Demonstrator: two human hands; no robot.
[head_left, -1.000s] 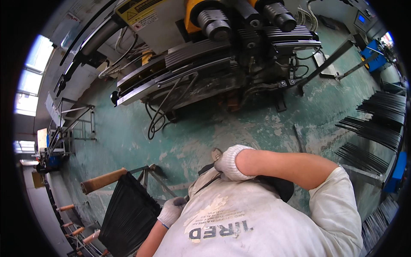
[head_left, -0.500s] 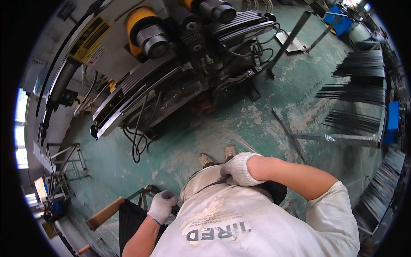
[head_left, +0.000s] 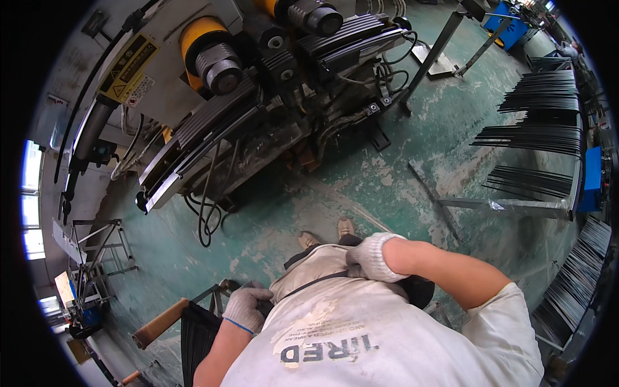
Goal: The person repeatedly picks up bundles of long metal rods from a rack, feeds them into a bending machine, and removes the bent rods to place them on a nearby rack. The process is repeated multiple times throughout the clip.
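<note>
A thin black strap (head_left: 316, 282) runs slantwise across the front of my pale, stained shirt (head_left: 387, 322). My right hand (head_left: 374, 257), in a whitish knitted glove, is closed at the strap's right end, against my belly. At my left side, my left hand (head_left: 247, 306) wears a similar glove with a blue cuff edge. Its fingers are curled and come close to the strap's left end; whatever lies inside them is hidden. A dark rounded thing (head_left: 419, 290) shows partly below my right forearm.
A large machine (head_left: 258, 109) with yellow-collared cylinders and hanging cables stands ahead. On the right, a metal rack (head_left: 516, 205) holds many black strips (head_left: 535, 138). A brown roll (head_left: 161, 322) and black material (head_left: 198, 338) are close on my left. The green floor (head_left: 387, 193) is worn.
My right hand has shifted slightly right, with more of the strap showing. My left hand has turned, its fingers now nearer the shirt. The view has moved a little.
</note>
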